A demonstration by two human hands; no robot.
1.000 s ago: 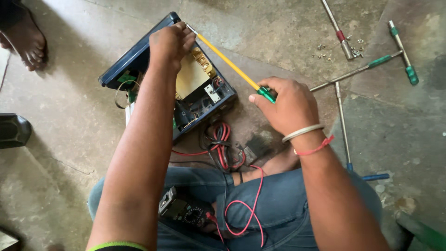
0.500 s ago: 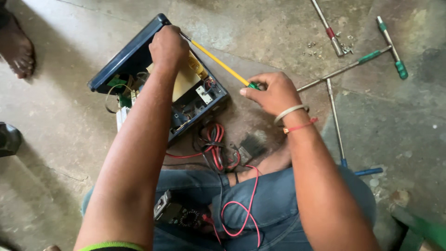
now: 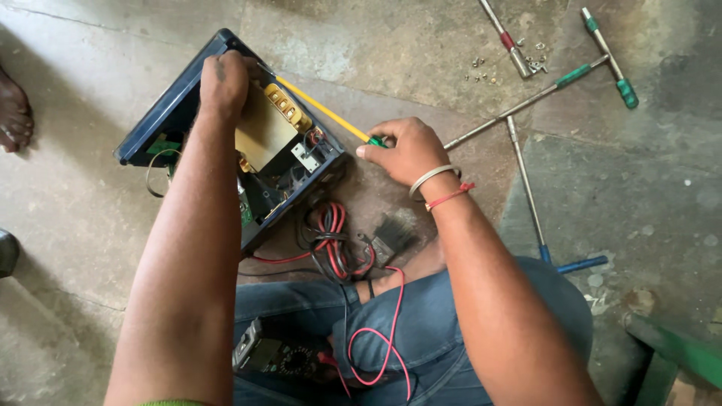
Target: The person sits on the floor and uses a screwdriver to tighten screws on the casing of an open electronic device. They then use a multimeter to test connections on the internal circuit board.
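Observation:
My left hand [image 3: 224, 81] grips the far rim of an opened dark-blue electrical box [image 3: 169, 105] lying on the concrete floor. Inside it sit a yellow-wrapped transformer [image 3: 267, 128] and small circuit parts. My right hand [image 3: 406, 150] is closed around the green handle of a long yellow-shafted screwdriver [image 3: 320, 109], whose tip reaches the box's far corner beside my left hand. Red and black wires [image 3: 335, 240] spill from the box toward my lap.
A multimeter [image 3: 267, 353] with red leads rests on my jeans. Several T-handle wrenches [image 3: 526, 98] and loose screws [image 3: 489, 71] lie on the floor at upper right, a blue-handled one [image 3: 541, 240] beside my knee. Another person's bare foot [image 3: 13, 113] is at the left edge.
The box and both hands have shifted down and right in the view as my head moved. The screwdriver stays in my right hand, its tip still at the box's far corner.

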